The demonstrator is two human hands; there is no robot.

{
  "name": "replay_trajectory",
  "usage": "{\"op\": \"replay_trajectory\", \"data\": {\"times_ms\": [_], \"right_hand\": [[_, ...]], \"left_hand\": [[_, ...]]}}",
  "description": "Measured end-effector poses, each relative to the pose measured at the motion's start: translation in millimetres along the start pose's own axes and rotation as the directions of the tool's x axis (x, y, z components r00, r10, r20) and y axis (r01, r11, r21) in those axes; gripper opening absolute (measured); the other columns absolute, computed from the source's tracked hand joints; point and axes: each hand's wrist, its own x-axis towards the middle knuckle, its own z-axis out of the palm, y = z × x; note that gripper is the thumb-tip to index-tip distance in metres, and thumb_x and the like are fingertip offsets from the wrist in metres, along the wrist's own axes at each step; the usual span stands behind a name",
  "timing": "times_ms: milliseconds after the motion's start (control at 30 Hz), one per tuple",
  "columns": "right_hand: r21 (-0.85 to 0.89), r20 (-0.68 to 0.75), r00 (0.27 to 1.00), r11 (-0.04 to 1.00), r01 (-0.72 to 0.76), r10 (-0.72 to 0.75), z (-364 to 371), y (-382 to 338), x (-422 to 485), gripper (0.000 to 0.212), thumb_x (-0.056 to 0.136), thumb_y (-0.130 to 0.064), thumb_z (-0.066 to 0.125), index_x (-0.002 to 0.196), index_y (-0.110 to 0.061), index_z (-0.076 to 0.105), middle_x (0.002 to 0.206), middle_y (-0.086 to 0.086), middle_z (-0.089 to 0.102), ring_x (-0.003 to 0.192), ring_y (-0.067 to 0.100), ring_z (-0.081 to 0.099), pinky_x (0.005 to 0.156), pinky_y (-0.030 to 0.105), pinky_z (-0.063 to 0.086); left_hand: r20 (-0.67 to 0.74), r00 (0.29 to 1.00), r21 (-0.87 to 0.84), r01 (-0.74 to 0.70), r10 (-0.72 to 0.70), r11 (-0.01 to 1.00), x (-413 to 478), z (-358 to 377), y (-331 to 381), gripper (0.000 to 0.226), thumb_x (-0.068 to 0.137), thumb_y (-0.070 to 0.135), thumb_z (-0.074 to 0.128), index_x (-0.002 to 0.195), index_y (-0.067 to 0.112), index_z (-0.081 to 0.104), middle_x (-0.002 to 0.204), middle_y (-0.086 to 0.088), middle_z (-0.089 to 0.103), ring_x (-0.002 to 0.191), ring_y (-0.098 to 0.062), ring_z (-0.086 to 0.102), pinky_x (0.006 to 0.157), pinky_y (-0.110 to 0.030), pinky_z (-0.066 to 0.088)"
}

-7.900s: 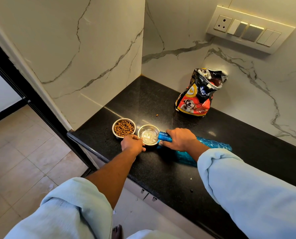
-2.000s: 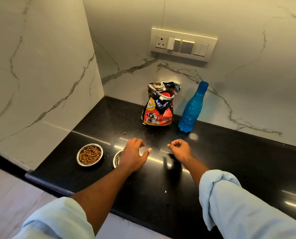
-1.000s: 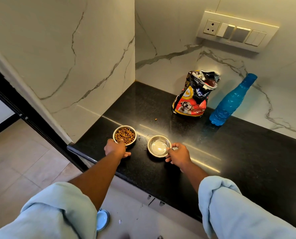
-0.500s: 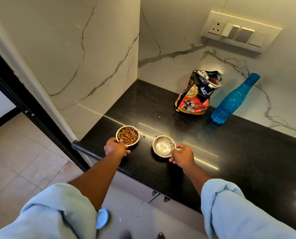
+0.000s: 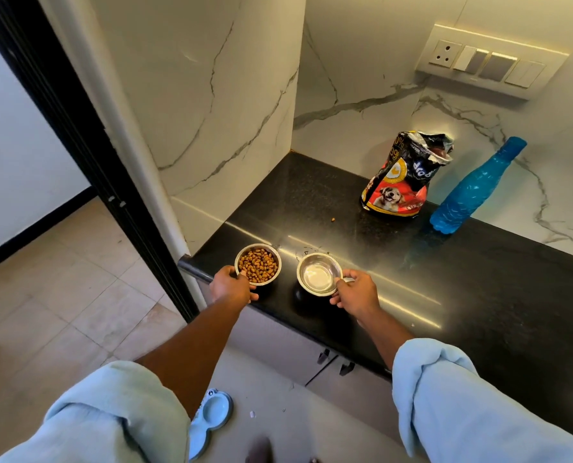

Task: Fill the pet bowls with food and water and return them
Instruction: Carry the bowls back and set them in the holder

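Head view. The left hand (image 5: pixel 232 288) grips the near rim of a steel bowl of kibble (image 5: pixel 257 265), thumb over the edge and fingers curled below it. The right hand (image 5: pixel 355 292) pinches the right rim of a second steel bowl (image 5: pixel 319 275), whose pale, reflective interior makes the water level hard to judge. Both bowls sit side by side, apart, at the front left corner of the black countertop (image 5: pixel 479 295); whether they rest on it or are lifted cannot be told. The fingers beneath each bowl are hidden. Toward the wall stand an open dog food bag (image 5: pixel 402 177) and, just beside it, a blue water bottle (image 5: pixel 472 192); one stray kibble (image 5: pixel 333 219) lies near the bag. On the floor, a pale blue bowl stand (image 5: pixel 211 416) is partly covered by the left sleeve (image 5: pixel 111 419).
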Motion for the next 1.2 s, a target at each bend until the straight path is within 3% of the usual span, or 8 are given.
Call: {"op": "replay_trajectory", "data": {"times_ms": [167, 400, 467, 567, 667, 867, 1000, 1200], "right_hand": [[-0.019, 0.082, 0.995, 0.999, 0.049, -0.047, 19, -7, -18, 0.025, 0.104, -0.010, 0.064, 0.129, -0.008, 0.065, 0.080, 0.013, 0.076, 0.053, 0.014, 0.071, 0.047, 0.024, 0.053], [-0.060, 0.226, 0.963, 0.985, 0.164, -0.146, 48, -9, -45, 0.018, 0.105, -0.010, 0.061, 0.123, -0.010, 0.066, 0.080, 0.015, 0.076, 0.054, 0.017, 0.071, 0.047, 0.025, 0.052], [-0.073, 0.255, 0.952, 0.978, 0.195, -0.171, 55, -11, -55, 0.017, 0.104, -0.010, 0.062, 0.120, -0.009, 0.067, 0.083, 0.017, 0.077, 0.053, 0.016, 0.071, 0.045, 0.024, 0.051], [-0.099, 0.302, 0.929, 0.962, 0.254, -0.214, 64, -10, -69, 0.017, 0.104, -0.010, 0.063, 0.120, -0.012, 0.068, 0.084, 0.016, 0.078, 0.056, 0.017, 0.073, 0.048, 0.025, 0.052], [-0.110, 0.356, 0.900, 0.946, 0.306, -0.250, 78, -11, -82, 0.014, 0.103, -0.010, 0.063, 0.115, -0.016, 0.067, 0.080, 0.013, 0.077, 0.056, 0.017, 0.073, 0.050, 0.026, 0.055], [-0.107, 0.434, 0.858, 0.930, 0.352, -0.275, 113, -3, -107, 0.010, 0.103, -0.010, 0.061, 0.109, -0.007, 0.068, 0.076, 0.014, 0.077, 0.056, 0.020, 0.074, 0.049, 0.028, 0.055], [-0.128, 0.443, 0.861, 0.933, 0.335, -0.249, 141, 5, -128, 0.011, 0.103, -0.014, 0.062, 0.113, -0.016, 0.066, 0.076, 0.014, 0.078, 0.057, 0.017, 0.076, 0.049, 0.026, 0.057], [-0.140, 0.442, 0.874, 0.947, 0.291, -0.203, 188, 28, -158, 0.019, 0.104, -0.014, 0.062, 0.122, -0.008, 0.066, 0.079, 0.017, 0.077, 0.053, 0.015, 0.072, 0.048, 0.024, 0.054]], "left_hand": [[-0.099, 0.995, -0.024, 0.002, -0.005, 1.000, -11, -31, -24, 0.039, 0.105, 0.019, 0.063, 0.143, 0.014, 0.056, 0.104, -0.013, 0.078, 0.048, -0.010, 0.072, 0.042, -0.016, 0.050], [-0.201, 0.979, -0.060, 0.034, -0.045, 0.998, -50, -67, -57, 0.038, 0.106, 0.014, 0.059, 0.144, 0.013, 0.056, 0.114, -0.016, 0.074, 0.063, -0.018, 0.075, 0.054, -0.029, 0.061], [-0.237, 0.971, -0.055, 0.030, -0.042, 0.998, -64, -76, -65, 0.033, 0.106, 0.012, 0.056, 0.140, 0.011, 0.058, 0.110, -0.018, 0.075, 0.066, -0.024, 0.076, 0.063, -0.036, 0.064], [-0.277, 0.959, -0.099, 0.039, -0.066, 0.994, -84, -90, -78, 0.029, 0.105, 0.009, 0.055, 0.134, 0.010, 0.060, 0.101, -0.018, 0.076, 0.074, -0.033, 0.079, 0.062, -0.035, 0.062], [-0.326, 0.940, -0.120, 0.069, -0.105, 0.990, -99, -107, -96, 0.027, 0.106, 0.010, 0.055, 0.132, 0.014, 0.061, 0.090, -0.014, 0.076, 0.065, -0.028, 0.077, 0.054, -0.028, 0.057], [-0.391, 0.901, -0.117, 0.155, -0.189, 0.981, -114, -141, -149, 0.031, 0.106, 0.014, 0.057, 0.137, 0.016, 0.059, 0.101, -0.016, 0.075, 0.053, -0.018, 0.072, 0.054, -0.028, 0.059], [-0.398, 0.889, -0.137, 0.189, -0.229, 0.972, -116, -163, -185, 0.029, 0.106, 0.016, 0.058, 0.135, 0.015, 0.059, 0.091, -0.015, 0.078, 0.059, -0.022, 0.076, 0.065, -0.037, 0.064], [-0.393, 0.871, -0.207, 0.227, -0.293, 0.952, -110, -200, -234, 0.025, 0.104, 0.016, 0.062, 0.129, 0.017, 0.060, 0.072, -0.011, 0.074, 0.059, -0.029, 0.075, 0.078, -0.054, 0.066]]}}
